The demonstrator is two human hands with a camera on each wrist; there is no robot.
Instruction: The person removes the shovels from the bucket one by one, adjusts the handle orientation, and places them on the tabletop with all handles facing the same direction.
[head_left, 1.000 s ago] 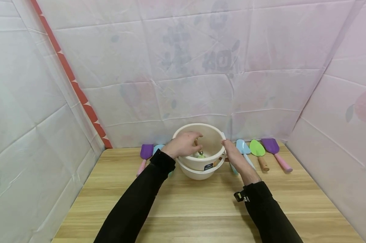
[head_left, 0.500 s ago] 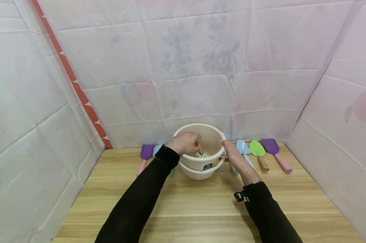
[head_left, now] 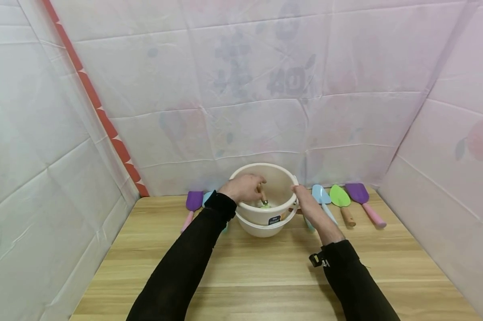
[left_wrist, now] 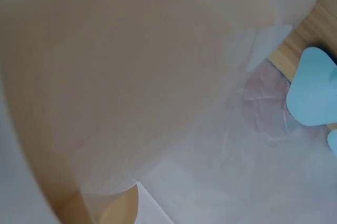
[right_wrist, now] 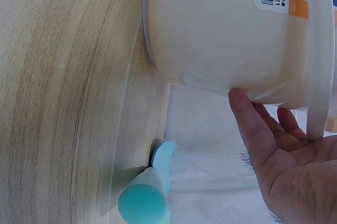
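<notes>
Two stacked cream bowls [head_left: 261, 217] stand at the back of the wooden table [head_left: 265, 276]. My left hand [head_left: 243, 187] reaches into the top bowl and grips the wooden handle of a green trowel [head_left: 265, 204], blade down inside. My right hand [head_left: 303, 196] holds the bowl's right rim. In the right wrist view the thumb of my right hand [right_wrist: 284, 150] presses the bowl's wall [right_wrist: 226, 34] while the fingers go behind the rim. The left wrist view is filled by the blurred bowl wall [left_wrist: 131, 76]; the hand itself is hidden there.
Toy trowels lie along the back edge: a purple one [head_left: 193, 200] and a blue one [head_left: 207, 195] left of the bowls, and blue [head_left: 319, 194], green [head_left: 338, 196] and purple [head_left: 357, 192] ones on the right. Draped sheets wall in three sides. A blue handle [right_wrist: 147, 200] lies beside the bowls.
My left hand has shifted slightly right inside the bowl with the trowel handle. The right hand and the bowls have stayed put.
</notes>
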